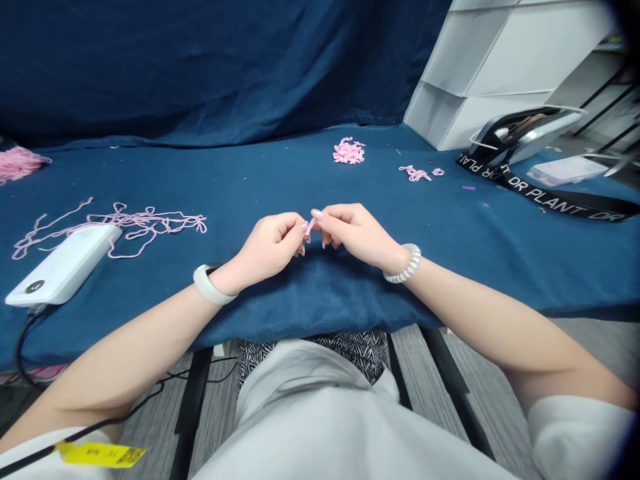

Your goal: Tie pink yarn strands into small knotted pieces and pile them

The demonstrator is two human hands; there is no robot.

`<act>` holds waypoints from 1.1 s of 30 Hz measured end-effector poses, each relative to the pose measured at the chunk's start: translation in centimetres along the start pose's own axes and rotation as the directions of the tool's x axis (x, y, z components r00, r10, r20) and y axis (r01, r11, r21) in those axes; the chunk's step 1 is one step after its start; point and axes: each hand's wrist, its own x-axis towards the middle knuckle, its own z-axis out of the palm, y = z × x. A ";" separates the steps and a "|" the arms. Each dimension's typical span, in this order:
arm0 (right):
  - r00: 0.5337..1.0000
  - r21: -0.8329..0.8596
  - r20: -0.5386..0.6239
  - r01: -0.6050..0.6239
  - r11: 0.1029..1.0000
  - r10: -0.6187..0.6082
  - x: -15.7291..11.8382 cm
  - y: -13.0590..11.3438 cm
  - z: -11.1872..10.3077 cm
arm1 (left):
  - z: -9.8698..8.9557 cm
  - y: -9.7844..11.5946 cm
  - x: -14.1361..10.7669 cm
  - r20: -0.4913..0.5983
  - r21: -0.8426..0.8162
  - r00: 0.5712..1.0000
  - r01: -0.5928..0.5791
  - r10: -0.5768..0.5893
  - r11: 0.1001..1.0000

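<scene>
A small pink piece of yarn (310, 227) is pinched between my two hands over the front part of the blue cloth. My left hand (274, 245) grips its left end with thumb and forefinger. On the other side, my right hand (356, 233) has thumb and fingers closed at its upper right end. Loose pink strands (145, 223) lie tangled to the left. A small heap of short pink pieces (349, 151) rests farther back, with a few more pieces (415, 173) to its right.
A white power bank (67, 263) with a black cable lies at the left, below a pink yarn bundle (20, 164). White boxes (500, 60) stand at the back right, beside a black lettered strap (545, 197) and a flat case (567, 171).
</scene>
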 end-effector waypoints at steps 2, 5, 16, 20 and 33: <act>1.000 -0.019 0.021 -0.011 1.000 0.012 0.0 0.0 0.0 | 0.1 0.1 -0.1 -0.011 0.142 0.997 -0.074 0.076 0.987; 1.000 -0.024 0.014 0.002 1.000 -0.002 0.1 0.3 -0.1 | 0.1 0.2 -0.4 0.000 0.299 0.983 -0.173 0.182 0.938; 0.985 -0.008 -0.173 0.020 1.000 -0.022 2.1 3.0 -1.4 | -1.0 -4.1 1.5 -0.210 0.327 0.976 0.024 0.048 0.945; 0.938 -0.125 -0.345 -0.078 0.989 0.031 4.0 5.5 -3.3 | -1.3 -6.6 2.4 -0.021 0.643 0.997 0.067 -0.069 0.763; 0.617 -0.264 -0.772 -0.533 0.804 0.156 15.7 12.4 -11.6 | -0.4 -6.8 2.0 -0.014 0.755 0.984 0.125 -0.176 0.644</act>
